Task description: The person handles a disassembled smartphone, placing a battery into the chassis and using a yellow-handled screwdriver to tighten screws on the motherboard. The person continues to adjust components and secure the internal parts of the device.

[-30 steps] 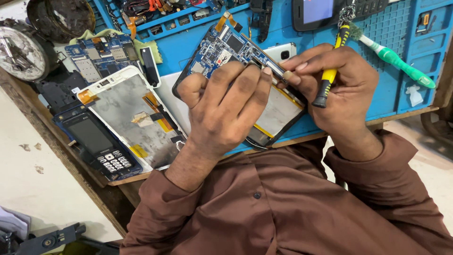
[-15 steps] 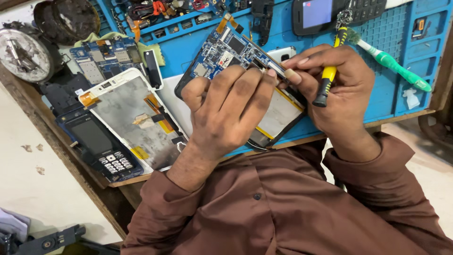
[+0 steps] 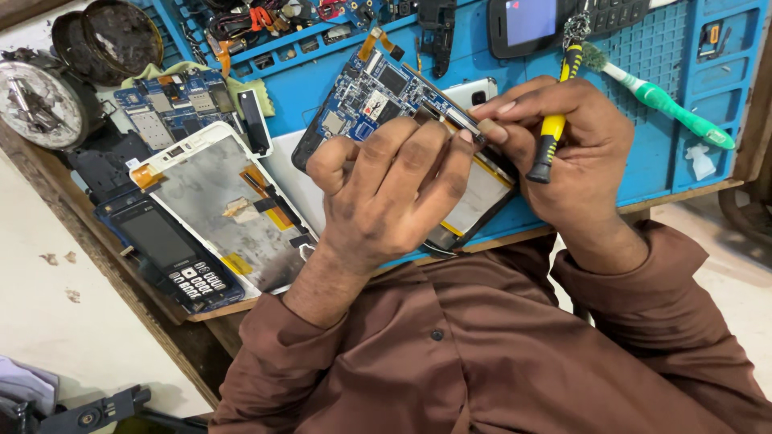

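Blue silicone repair mat (image 3: 659, 161) covers the wooden bench in the head view, w/ an opened tablet (image 3: 474, 201) lying on it, its blue circuit board (image 3: 378, 92) exposed at the far end and a pale silver battery nearer the person. Left hand (image 3: 386, 201) rests over the tablet's middle, fingers curled and pressing on it, fingertips meeting the right hand's at the tablet's edge. Right hand (image 3: 563, 153) is closed round a yellow-and-black-handled screwdriver (image 3: 551, 137), thumb & forefinger pinching at the board's edge; whatever they pinch is too small to tell. Green-handled toothbrush (image 3: 667, 104) lies just beyond the right hand. Left of the tablet: white-framed screen panel (image 3: 217, 201), face down, beside a dark keypad phone (image 3: 169, 257).
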